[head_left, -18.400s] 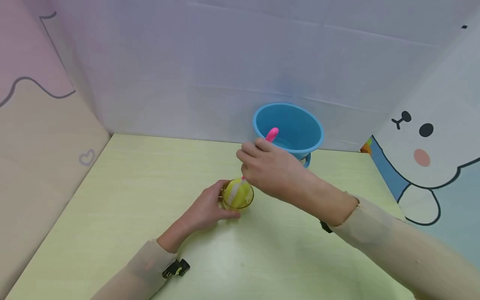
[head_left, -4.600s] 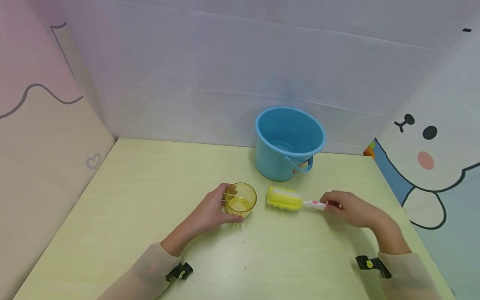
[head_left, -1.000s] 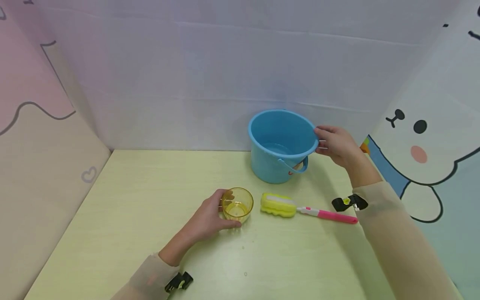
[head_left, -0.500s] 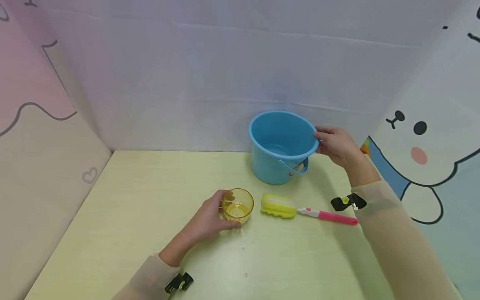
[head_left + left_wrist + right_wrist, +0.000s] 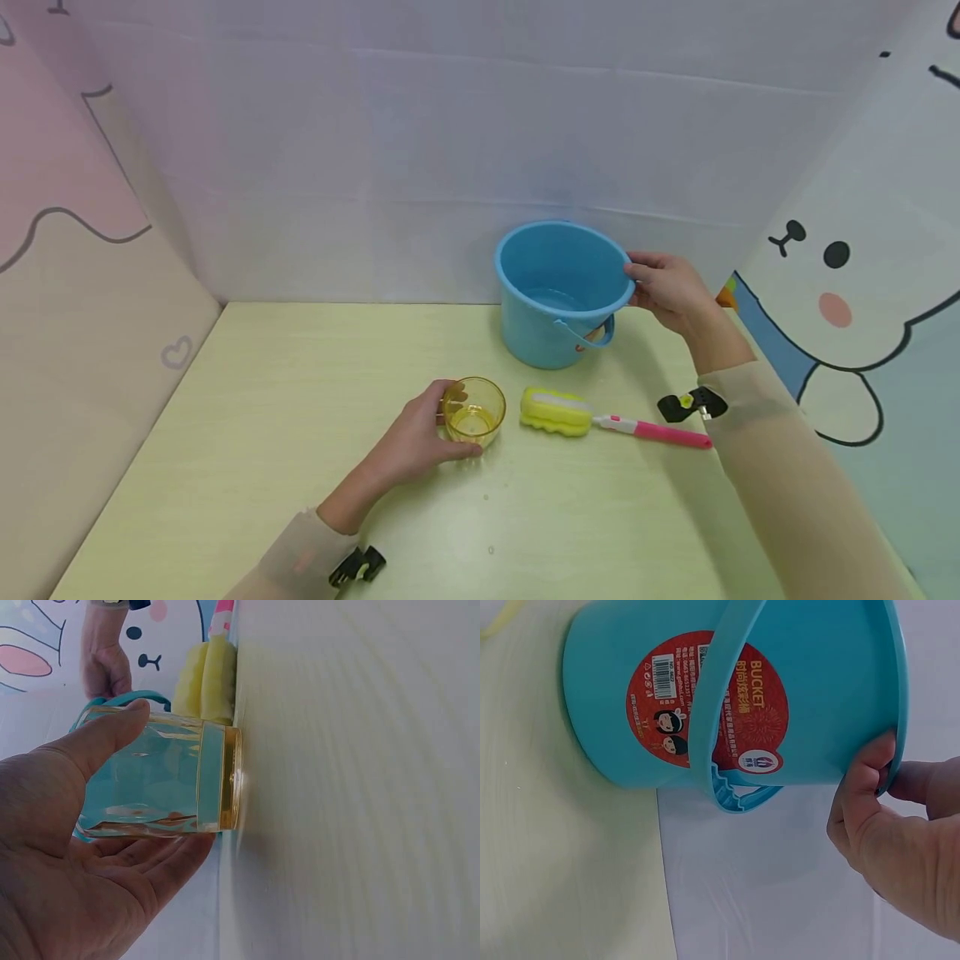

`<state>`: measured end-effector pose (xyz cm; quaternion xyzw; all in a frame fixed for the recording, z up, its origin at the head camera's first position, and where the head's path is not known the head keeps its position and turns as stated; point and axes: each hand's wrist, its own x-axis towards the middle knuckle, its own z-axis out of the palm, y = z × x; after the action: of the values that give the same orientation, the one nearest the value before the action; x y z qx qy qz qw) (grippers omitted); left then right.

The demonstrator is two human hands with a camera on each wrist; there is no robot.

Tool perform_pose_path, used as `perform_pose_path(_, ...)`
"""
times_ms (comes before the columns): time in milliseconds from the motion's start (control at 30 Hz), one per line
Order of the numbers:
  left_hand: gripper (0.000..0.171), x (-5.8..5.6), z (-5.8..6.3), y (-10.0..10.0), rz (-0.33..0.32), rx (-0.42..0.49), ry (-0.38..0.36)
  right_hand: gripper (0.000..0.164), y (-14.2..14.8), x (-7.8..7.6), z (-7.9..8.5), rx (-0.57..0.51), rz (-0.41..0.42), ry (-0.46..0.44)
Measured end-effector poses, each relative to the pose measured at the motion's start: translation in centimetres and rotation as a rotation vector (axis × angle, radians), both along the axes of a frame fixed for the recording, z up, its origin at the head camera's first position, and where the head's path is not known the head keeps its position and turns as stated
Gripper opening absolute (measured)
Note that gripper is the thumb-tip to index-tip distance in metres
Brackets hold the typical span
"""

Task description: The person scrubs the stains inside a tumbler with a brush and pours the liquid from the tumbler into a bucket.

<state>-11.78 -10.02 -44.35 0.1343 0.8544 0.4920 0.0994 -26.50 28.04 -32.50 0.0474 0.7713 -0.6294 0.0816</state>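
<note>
My left hand (image 5: 420,437) curls its fingers and thumb round a clear amber glass cup (image 5: 474,417), which stands upright on the table. In the left wrist view, the thumb lies along one side of the glass (image 5: 161,776) and the fingers along the other. My right hand (image 5: 671,292) pinches the right rim of a blue bucket (image 5: 540,333); the right wrist view shows fingers (image 5: 859,795) outside the rim and the thumb over its edge. Between cup and bucket lies a sponge brush (image 5: 555,412), with a yellow head and pink-and-white handle, touched by neither hand.
The pale table (image 5: 300,375) meets a white back wall (image 5: 337,167). Printed side walls stand left and right, the right one with a cartoon animal (image 5: 840,308). The bucket's handle (image 5: 585,333) hangs down in front. Small drops (image 5: 491,550) dot the table.
Earlier the right hand worked the sponge brush inside the cup, then laid it on the table and took hold of the bucket's rim. The left hand has kept the cup. The last second shows hardly any movement.
</note>
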Motion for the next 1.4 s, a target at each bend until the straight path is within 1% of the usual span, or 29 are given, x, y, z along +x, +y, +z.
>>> perform_pose_path(300, 0.088, 0.1, 0.3, -0.2, 0.014, -0.005, 0.018, 0.057, -0.2, 0.2, 0.0, -0.010, 0.008, 0.011)
perform_pose_path(400, 0.088, 0.2, 0.3, -0.3, 0.019, -0.006, 0.014, 0.056, -0.4, 0.3, 0.0, -0.009, 0.010, 0.015)
perform_pose_path(600, 0.086, 0.1, 0.9, -0.5, 0.025, 0.018, 0.009, 0.055, -0.6, 0.4, 0.0, -0.005, 0.017, 0.024)
perform_pose_path(733, 0.089, -0.4, 1.4, -0.8, 0.022, 0.025, 0.020, 0.055, -0.7, 0.5, 0.1, -0.012, 0.010, 0.022)
perform_pose_path(900, 0.090, -0.9, 1.9, -1.5, 0.020, 0.021, 0.052, 0.055, -1.0, 0.4, 0.0, -0.027, 0.017, 0.020)
perform_pose_path(1233, 0.089, -2.2, 3.8, -2.2, 0.033, 0.002, 0.134, 0.055, -1.4, 0.2, -0.1, -0.024, 0.022, 0.014)
perform_pose_path(1400, 0.089, -3.0, 4.9, -2.4, 0.062, 0.004, 0.187, 0.054, -1.5, 0.1, -0.2, -0.028, 0.021, 0.018)
